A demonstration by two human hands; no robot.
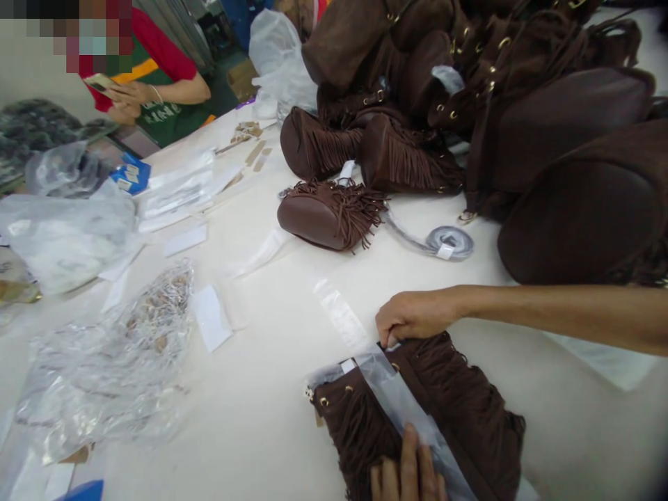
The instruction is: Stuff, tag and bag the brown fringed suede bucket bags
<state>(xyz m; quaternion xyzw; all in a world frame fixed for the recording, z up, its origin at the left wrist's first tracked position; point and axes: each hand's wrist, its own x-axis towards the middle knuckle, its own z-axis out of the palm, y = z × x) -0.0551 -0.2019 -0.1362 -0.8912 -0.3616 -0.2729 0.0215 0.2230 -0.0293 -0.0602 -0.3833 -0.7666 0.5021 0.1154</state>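
Note:
A dark brown fringed bag (459, 396) with gold eyelets lies on its side at the lower middle. A translucent plastic-wrapped strip (404, 403) runs lengthwise across it. My right hand (417, 316), its arm coming in from the right edge, is closed on the bag's upper rim, fingertips partly hidden. At the bottom edge my left hand (410, 473) has fingers stretched out flat over the bag and strip; its palm is out of frame. By the bag's mouth are a small white tag (348, 365) and some clear plastic.
Brown bags (579, 216) are heaped at the back right. Nearer lie a small fringed bag (316, 219) and a coiled wrapped strap (451, 243). Clear plastic holding stringed tags (156, 313) covers the left, beside white cards (211, 316). A person (161, 104) holds a phone across the table.

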